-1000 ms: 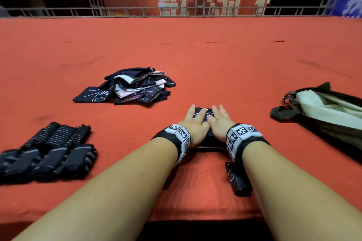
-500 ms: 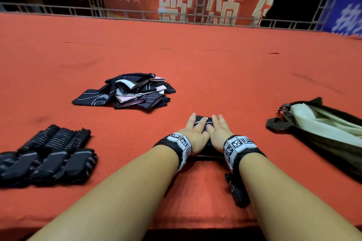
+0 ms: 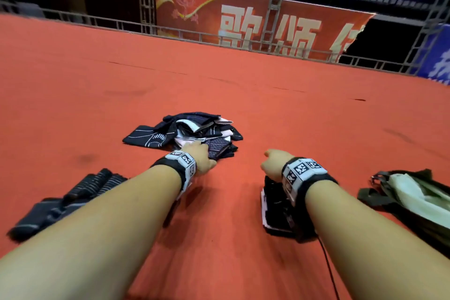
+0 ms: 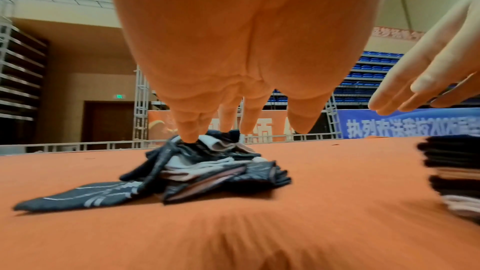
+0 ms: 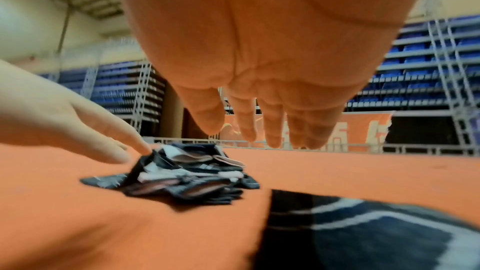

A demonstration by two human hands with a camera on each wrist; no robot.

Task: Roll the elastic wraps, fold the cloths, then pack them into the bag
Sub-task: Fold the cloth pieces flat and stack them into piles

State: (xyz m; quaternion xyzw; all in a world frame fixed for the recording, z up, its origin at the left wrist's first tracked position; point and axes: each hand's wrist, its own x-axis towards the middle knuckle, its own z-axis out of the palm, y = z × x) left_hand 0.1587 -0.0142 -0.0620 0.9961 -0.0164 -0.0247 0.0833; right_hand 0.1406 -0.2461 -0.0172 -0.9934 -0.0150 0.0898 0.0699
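A loose pile of dark and white patterned cloths lies mid-mat. My left hand reaches into its near edge with straight fingers; in the left wrist view the fingertips sit at the top of the pile and grip nothing. My right hand hovers with relaxed fingers, empty, above a stack of folded cloths. The right wrist view shows that hand above the mat and the top folded cloth just below it. The olive bag lies at the right.
Several rolled black elastic wraps lie in a row at the near left. The red mat stretches far ahead to a metal railing with a banner behind it. A thin black cable trails beside my right forearm.
Both hands have lifted off the folded cloth they were pressing. The left hand has moved forward to the loose pile, and the right hand has risen above the folded stack. My head has tilted up.
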